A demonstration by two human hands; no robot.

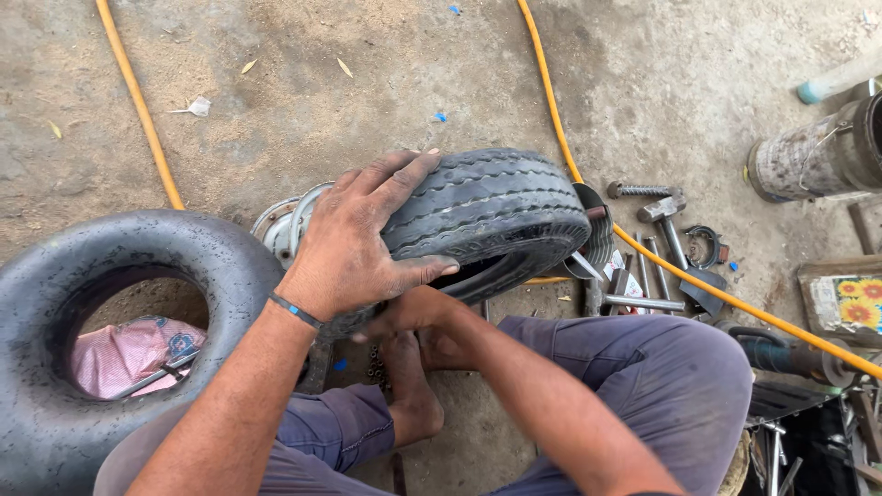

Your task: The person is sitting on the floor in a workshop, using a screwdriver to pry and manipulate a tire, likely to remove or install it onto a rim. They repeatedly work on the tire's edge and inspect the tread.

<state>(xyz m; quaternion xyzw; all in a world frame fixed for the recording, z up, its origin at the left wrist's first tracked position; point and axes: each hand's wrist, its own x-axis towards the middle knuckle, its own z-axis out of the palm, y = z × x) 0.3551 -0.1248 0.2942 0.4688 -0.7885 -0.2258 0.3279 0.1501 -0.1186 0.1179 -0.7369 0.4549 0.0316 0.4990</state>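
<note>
**Desk:** What does the frame show?

**Operator:** A roadside repair, from above. My left hand (354, 243) lies spread over the worn tyre (487, 216), palm on the tread, thumb hooked toward the sidewall, pressing rather than clenching. The tyre stands tilted on the dirt ground (303, 101) between my knees, a metal rim (285, 225) showing behind it.

**Desk:** And the right hand?

**Operator:** My right hand (409, 312) is tucked under the tyre's lower edge; whether its fingers are closed on anything I cannot tell. A black inner tube (110, 266) lies just beside it on the left, a yellow hose (588, 197) runs behind, and a hammer (666, 220) rests among loose tools to the right.

**Desk:** Any advice on the hold?

**Operator:** I judge steady downward weight from the upper palm matters most, keeping the casing from rolling while the lower fingers work.
</note>
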